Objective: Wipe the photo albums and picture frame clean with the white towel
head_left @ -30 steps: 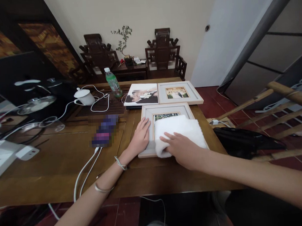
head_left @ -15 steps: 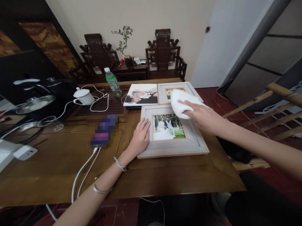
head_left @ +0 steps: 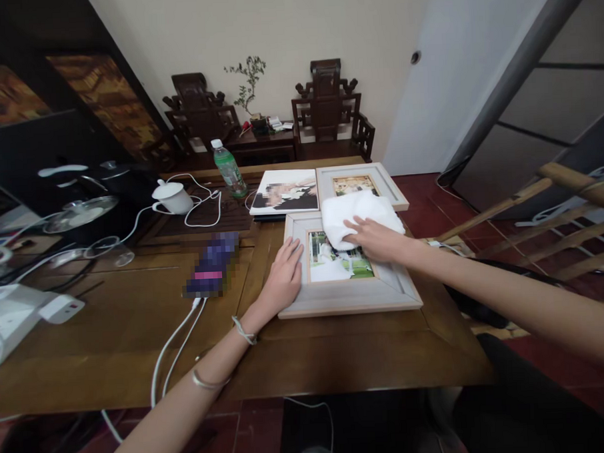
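Note:
A light wooden picture frame lies flat on the table, holding a photo of two people outdoors. My left hand rests on its left edge, fingers stretched out flat. With my right hand I hold a folded white cloth against the frame's upper part. The cloth covers the top of the photo and overlaps the near side of a second frame behind. Left of that second frame is a white panel with a photo print, stacked on something dark.
A phone with white cables lies to the left on the wooden table. Behind it stand a lidded white cup, a green-labelled bottle and a glass-lidded pot. A power strip sits far left; a wooden chair stands right.
My right hand and the cloth have moved left and toward me, from the frame's upper right corner onto the photo's top. My left hand stays on the frame's edge.

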A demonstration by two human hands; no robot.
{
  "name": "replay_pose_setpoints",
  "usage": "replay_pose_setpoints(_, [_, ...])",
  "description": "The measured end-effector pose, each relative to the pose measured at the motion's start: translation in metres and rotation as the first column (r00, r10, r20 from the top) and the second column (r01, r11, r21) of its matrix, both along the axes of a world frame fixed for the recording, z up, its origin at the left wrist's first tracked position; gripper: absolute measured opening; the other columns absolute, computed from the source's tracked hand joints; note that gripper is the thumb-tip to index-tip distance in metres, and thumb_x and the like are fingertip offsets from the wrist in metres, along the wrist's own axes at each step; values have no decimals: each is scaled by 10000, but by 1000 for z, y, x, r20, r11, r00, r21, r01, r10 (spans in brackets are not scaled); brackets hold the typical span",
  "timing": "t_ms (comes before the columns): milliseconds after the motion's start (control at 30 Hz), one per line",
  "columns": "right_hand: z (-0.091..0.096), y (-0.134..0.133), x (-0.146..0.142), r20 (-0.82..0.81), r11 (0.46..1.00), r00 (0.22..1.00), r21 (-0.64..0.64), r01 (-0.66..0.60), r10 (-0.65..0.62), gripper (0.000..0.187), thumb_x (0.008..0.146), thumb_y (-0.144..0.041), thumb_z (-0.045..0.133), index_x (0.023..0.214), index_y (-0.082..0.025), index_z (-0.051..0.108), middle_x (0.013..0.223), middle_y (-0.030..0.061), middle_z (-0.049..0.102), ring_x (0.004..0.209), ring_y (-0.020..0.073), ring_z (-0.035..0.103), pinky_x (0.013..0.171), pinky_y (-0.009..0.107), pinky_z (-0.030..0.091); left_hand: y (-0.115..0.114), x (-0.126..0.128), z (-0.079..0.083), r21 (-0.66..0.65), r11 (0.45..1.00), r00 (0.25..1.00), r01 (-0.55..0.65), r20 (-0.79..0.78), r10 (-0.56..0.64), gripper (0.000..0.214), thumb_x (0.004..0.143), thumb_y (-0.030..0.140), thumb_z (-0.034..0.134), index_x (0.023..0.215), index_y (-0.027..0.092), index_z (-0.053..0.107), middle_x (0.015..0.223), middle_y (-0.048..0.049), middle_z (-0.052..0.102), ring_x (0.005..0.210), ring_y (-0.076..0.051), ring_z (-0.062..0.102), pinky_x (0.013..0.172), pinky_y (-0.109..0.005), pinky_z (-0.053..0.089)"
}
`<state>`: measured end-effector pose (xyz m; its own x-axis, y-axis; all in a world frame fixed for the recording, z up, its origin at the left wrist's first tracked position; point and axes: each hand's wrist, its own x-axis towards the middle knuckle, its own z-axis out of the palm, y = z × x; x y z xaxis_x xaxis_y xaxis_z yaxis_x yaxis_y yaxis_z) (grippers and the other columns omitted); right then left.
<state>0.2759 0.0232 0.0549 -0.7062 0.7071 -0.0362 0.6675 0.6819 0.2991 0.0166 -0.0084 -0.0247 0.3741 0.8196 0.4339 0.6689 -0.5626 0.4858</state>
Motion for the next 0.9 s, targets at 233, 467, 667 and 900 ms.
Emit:
replay_pose_setpoints(233, [36,-82,-9,-107,953,994,-304,5,-39,569,679,55,439,1160,-168,644,987,132,674,843,219,627,682,299,447,-2,3,1,-11,1000,1000,-29,-2,29,426,918,166,357,1318,111,495,1422,-160,453,1399,-272,292,1134,-505,282])
replay_pose_setpoints(467, [62,-125,-20,-145,859,983,-511,25,-115,603,699,45,420,1196,-233,620,1002,96,693,863,230,658,717,318,490,0,2,-1,5,1000,1000,-15,-13,15,430,918,163,356,1326,122,486,1426,-155,450,1401,-274,284,1131,-514,279])
replay_pose_setpoints(667, [17,-78,-17,-167,931,975,-356,80,-147,814,608,133,408,1339,-212,503,1513,146,311,1370,367,285,1020,578,351,1,1,0,22,1000,999,-7,-35,8,425,925,175,350,1312,80,498,1415,-180,459,1395,-289,293,1123,-519,294])
replay_pose_setpoints(900, [3,2,-6,-90,988,986,-88,129,-137,807,623,152,347,1324,-205,527,1546,89,241,1392,422,172,1001,707,264,0,1,3,8,1000,999,-12,-35,12,422,925,172,356,1319,112,496,1418,-162,463,1394,-274,302,1115,-520,312])
